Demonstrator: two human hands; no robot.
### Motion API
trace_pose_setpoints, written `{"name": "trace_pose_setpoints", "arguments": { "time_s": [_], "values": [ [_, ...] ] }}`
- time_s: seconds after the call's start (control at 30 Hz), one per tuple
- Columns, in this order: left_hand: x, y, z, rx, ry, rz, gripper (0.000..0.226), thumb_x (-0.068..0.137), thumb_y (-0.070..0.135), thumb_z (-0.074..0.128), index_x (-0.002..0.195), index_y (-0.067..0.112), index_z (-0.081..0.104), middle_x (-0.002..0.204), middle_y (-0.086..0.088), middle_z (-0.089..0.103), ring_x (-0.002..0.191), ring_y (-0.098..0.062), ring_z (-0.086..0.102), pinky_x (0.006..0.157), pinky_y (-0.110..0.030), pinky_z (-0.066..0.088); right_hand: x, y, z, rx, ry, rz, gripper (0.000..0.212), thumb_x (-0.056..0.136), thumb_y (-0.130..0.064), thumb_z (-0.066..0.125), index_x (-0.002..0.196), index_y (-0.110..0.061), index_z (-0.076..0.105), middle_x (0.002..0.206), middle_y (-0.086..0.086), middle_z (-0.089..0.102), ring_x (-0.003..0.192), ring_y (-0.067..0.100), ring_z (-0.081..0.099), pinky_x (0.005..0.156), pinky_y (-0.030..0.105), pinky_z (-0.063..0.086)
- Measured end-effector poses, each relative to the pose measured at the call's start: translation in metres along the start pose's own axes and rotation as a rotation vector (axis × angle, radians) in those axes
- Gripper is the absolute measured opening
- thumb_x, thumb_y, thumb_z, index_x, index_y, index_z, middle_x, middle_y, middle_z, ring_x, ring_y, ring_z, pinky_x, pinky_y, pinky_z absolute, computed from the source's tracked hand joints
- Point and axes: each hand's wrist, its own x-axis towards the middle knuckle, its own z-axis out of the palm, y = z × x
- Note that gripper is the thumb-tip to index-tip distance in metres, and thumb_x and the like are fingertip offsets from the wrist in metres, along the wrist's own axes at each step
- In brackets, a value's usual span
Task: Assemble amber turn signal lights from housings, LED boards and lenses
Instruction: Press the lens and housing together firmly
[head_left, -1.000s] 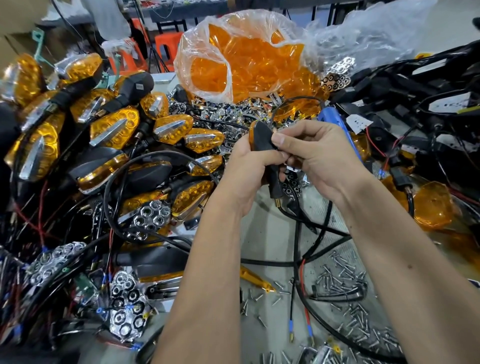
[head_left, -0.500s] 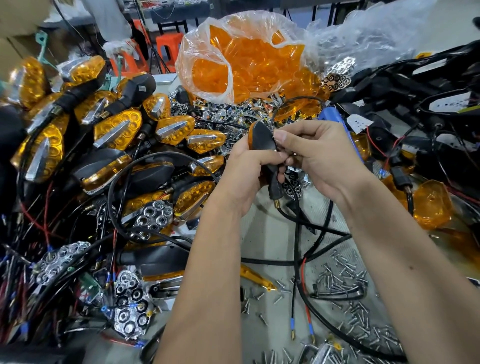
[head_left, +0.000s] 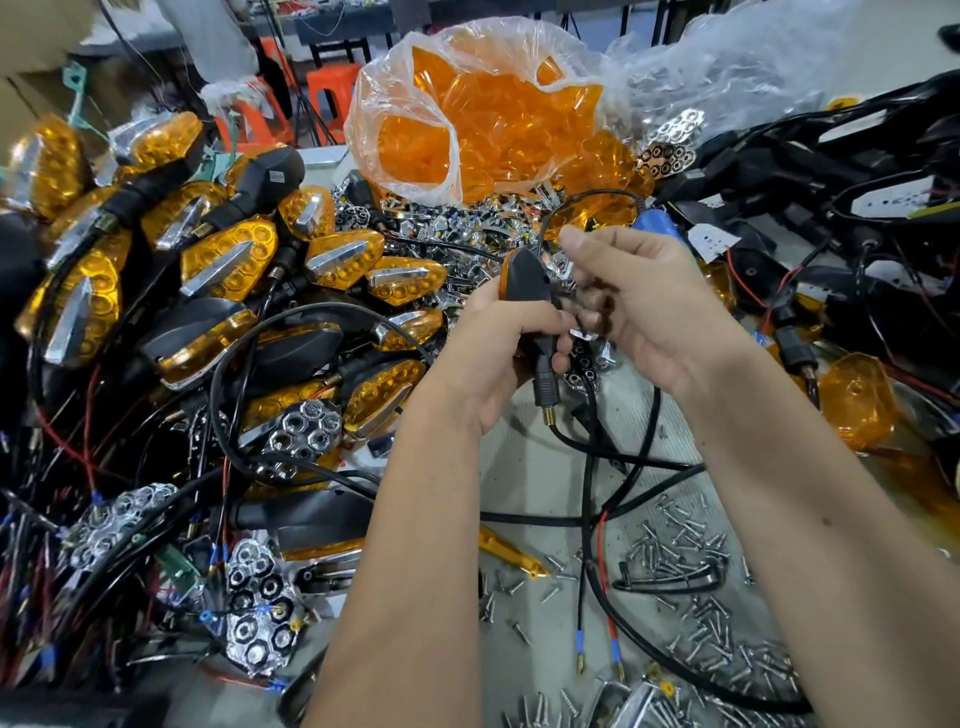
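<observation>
My left hand (head_left: 493, 353) grips a black turn signal housing (head_left: 524, 278) with an amber lens edge, held upright above the table. Its threaded stem (head_left: 545, 387) points down and a black wire trails from it. My right hand (head_left: 654, 312) hovers just right of the housing, thumb raised off it. Its curled fingers are blurred and I see nothing held in them. A clear bag of amber lenses (head_left: 498, 119) sits behind. Chrome LED reflector boards (head_left: 254, 613) with wires lie at the lower left.
Finished amber lights (head_left: 228, 260) are heaped on the left. Black housings and cables (head_left: 831, 171) fill the right, with a loose amber lens (head_left: 857, 400) nearby. Several screws (head_left: 691, 551) are scattered at the front right. Chrome parts (head_left: 441, 218) pile under the bag.
My right thumb and fingers have come off the housing and the hand has shifted slightly right. My left hand keeps its grip on the light.
</observation>
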Motion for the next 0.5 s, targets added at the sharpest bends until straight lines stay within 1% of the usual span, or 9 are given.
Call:
{"name": "trace_pose_setpoints", "arguments": {
  "time_s": [0.03, 0.1, 0.13, 0.2, 0.27, 0.33, 0.37, 0.43, 0.5],
  "values": [
    [0.000, 0.000, 0.000, -0.003, -0.006, 0.003, 0.042, 0.068, -0.005, 0.069, 0.105, 0.004, 0.052, 0.077, -0.008, 0.062, 0.058, -0.019, 0.056, 0.049, -0.029, 0.046, 0.001, -0.001, -0.002, -0.148, 0.114, -0.075, 0.027, 0.091, -0.030, 0.079, 0.073, -0.016, 0.064, 0.065, 0.000, 0.055, 0.052, 0.011, 0.047, 0.051, 0.025, 0.046],
    [-0.001, 0.000, 0.000, 0.002, -0.019, 0.017, 0.043, 0.072, -0.003, 0.075, 0.105, 0.008, 0.050, 0.073, -0.005, 0.060, 0.057, -0.018, 0.053, 0.048, -0.027, 0.044, 0.004, 0.000, -0.012, -0.648, 0.392, -0.226, 0.028, 0.092, -0.041, 0.075, 0.076, -0.020, 0.066, 0.068, -0.005, 0.062, 0.060, 0.011, 0.056, 0.061, 0.030, 0.048],
    [-0.001, -0.001, 0.000, 0.004, -0.018, 0.018, 0.043, 0.076, -0.001, 0.078, 0.105, 0.009, 0.049, 0.071, -0.002, 0.060, 0.057, -0.017, 0.051, 0.048, -0.026, 0.044, 0.004, 0.001, -0.017, -0.891, 0.512, -0.269, 0.025, 0.092, -0.044, 0.074, 0.081, -0.021, 0.067, 0.075, -0.005, 0.066, 0.070, 0.013, 0.062, 0.067, 0.030, 0.049],
    [-0.001, -0.001, -0.001, 0.003, -0.013, 0.017, 0.038, 0.081, 0.001, 0.079, 0.103, 0.011, 0.050, 0.068, 0.000, 0.059, 0.056, -0.017, 0.050, 0.047, -0.025, 0.042, 0.006, 0.003, -0.025, -1.225, 0.610, -0.220, 0.032, 0.090, -0.046, 0.073, 0.106, -0.019, 0.067, 0.104, 0.006, 0.069, 0.102, 0.028, 0.063, 0.083, 0.038, 0.048],
    [-0.001, -0.001, 0.000, -0.008, -0.014, 0.016, 0.032, 0.081, -0.001, 0.076, 0.098, 0.010, 0.052, 0.069, -0.001, 0.059, 0.054, -0.016, 0.049, 0.045, -0.024, 0.040, 0.010, 0.008, -0.033, -1.359, 0.596, -0.071, 0.060, 0.087, -0.052, 0.076, 0.130, -0.014, 0.057, 0.126, 0.017, 0.058, 0.119, 0.039, 0.054, 0.093, 0.047, 0.048],
    [-0.001, -0.001, 0.001, -0.010, -0.011, 0.020, 0.027, 0.079, -0.002, 0.073, 0.094, 0.010, 0.054, 0.073, -0.006, 0.062, 0.052, -0.016, 0.050, 0.044, -0.023, 0.040, 0.013, 0.010, -0.039, -1.416, 0.585, 0.021, 0.073, 0.084, -0.057, 0.077, 0.134, -0.009, 0.052, 0.127, 0.021, 0.056, 0.116, 0.042, 0.055, 0.087, 0.047, 0.050],
    [-0.001, -0.001, 0.001, 0.002, -0.005, 0.023, 0.025, 0.081, -0.002, 0.071, 0.094, 0.009, 0.054, 0.075, -0.009, 0.064, 0.052, -0.016, 0.050, 0.044, -0.023, 0.040, 0.014, 0.009, -0.042, -1.439, 0.572, 0.061, 0.073, 0.084, -0.061, 0.076, 0.127, -0.007, 0.053, 0.119, 0.021, 0.058, 0.109, 0.042, 0.058, 0.079, 0.045, 0.049],
    [0.000, -0.002, 0.002, 0.042, 0.018, 0.020, 0.019, 0.083, -0.001, 0.069, 0.092, 0.009, 0.055, 0.075, -0.011, 0.067, 0.051, -0.016, 0.052, 0.043, -0.022, 0.041, 0.015, 0.009, -0.045, -1.508, 0.523, 0.123, 0.066, 0.086, -0.067, 0.069, 0.102, -0.005, 0.053, 0.088, 0.014, 0.058, 0.082, 0.036, 0.059, 0.058, 0.034, 0.039],
    [0.000, -0.003, 0.003, 0.074, 0.046, 0.006, 0.015, 0.080, 0.003, 0.067, 0.086, 0.009, 0.056, 0.069, -0.008, 0.065, 0.048, -0.015, 0.051, 0.041, -0.022, 0.040, 0.015, 0.006, -0.047, -1.528, 0.457, 0.119, 0.065, 0.086, -0.069, 0.068, 0.079, -0.008, 0.045, 0.071, 0.008, 0.048, 0.061, 0.026, 0.049, 0.049, 0.032, 0.026]
  ]
}}
